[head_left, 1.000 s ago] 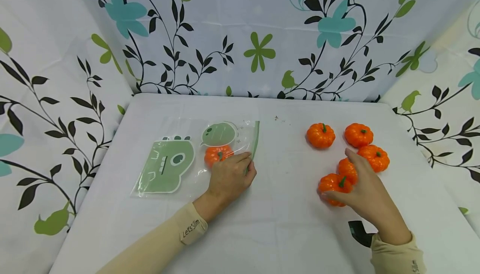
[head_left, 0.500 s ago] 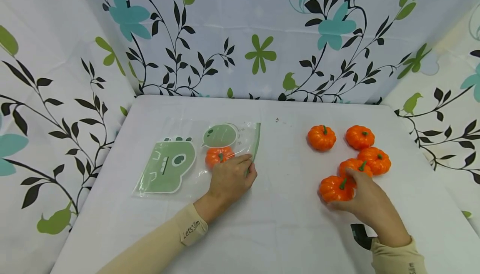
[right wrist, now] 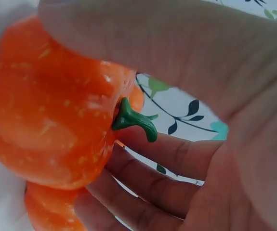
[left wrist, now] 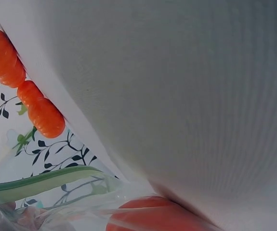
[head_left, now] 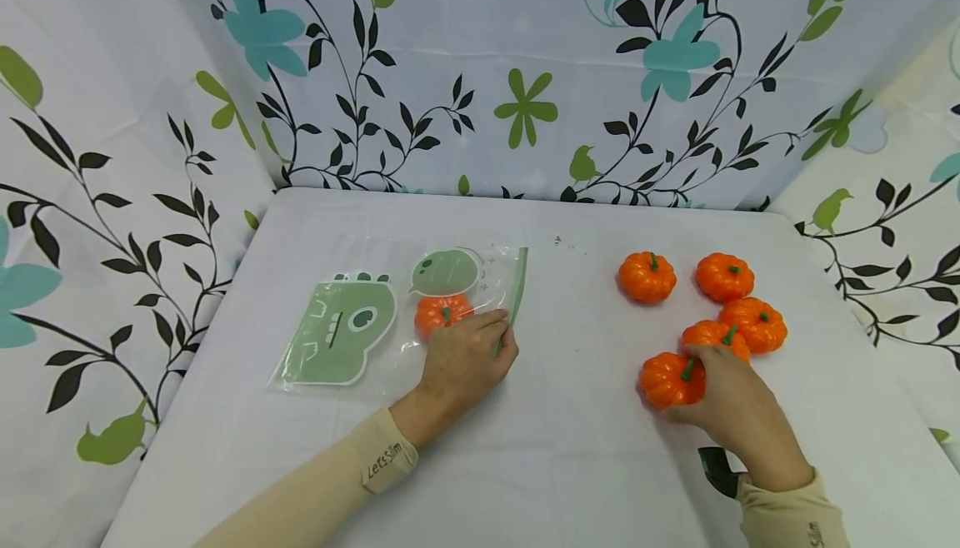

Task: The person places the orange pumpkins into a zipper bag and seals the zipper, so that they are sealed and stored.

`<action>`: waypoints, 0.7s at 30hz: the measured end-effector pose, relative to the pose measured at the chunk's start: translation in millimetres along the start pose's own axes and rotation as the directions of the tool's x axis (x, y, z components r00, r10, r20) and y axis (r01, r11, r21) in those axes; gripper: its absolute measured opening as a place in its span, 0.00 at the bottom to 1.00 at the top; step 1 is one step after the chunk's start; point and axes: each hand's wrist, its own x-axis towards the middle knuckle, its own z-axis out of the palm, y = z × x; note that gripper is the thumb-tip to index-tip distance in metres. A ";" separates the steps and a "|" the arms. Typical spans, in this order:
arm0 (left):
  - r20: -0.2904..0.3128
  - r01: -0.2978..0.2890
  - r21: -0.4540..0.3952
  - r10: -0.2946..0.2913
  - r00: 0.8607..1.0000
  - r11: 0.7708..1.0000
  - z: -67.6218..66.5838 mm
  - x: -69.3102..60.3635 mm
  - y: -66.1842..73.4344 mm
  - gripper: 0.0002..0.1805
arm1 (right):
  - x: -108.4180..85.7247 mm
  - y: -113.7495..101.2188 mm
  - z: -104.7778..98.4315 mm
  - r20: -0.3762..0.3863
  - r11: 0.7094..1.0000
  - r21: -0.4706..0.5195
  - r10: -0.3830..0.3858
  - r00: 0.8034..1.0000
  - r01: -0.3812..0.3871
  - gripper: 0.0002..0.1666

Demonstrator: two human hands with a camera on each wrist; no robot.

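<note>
Right hand, spread wider second ago, now has fingers curled round nearest glossy orange green-stemmed pumpkin; grasp looks made. Left hand pinches clear dinosaur-print plastic bag at right edge.

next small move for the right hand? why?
Probably lift the frontmost pumpkin straight up, clear of the pumpkin just behind it. The right hand curls round it while it sits on the table, and the left hand grips the clear dinosaur-print bag near its green-striped end, with one pumpkin inside.
</note>
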 end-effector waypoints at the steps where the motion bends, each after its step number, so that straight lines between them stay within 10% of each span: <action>1: 0.002 0.001 0.000 -0.001 1.000 1.000 0.1 0.0 -0.1 0.07 | 0.6 -1.1 -0.4 0.000 1.000 0.005 -0.009 1.000 0.009 0.59; 21: 0.003 0.016 -0.001 -0.016 1.000 1.000 -1.1 -0.4 -0.2 0.07 | 42.1 -60.4 -14.4 -0.025 0.943 0.200 -0.267 0.963 0.267 0.51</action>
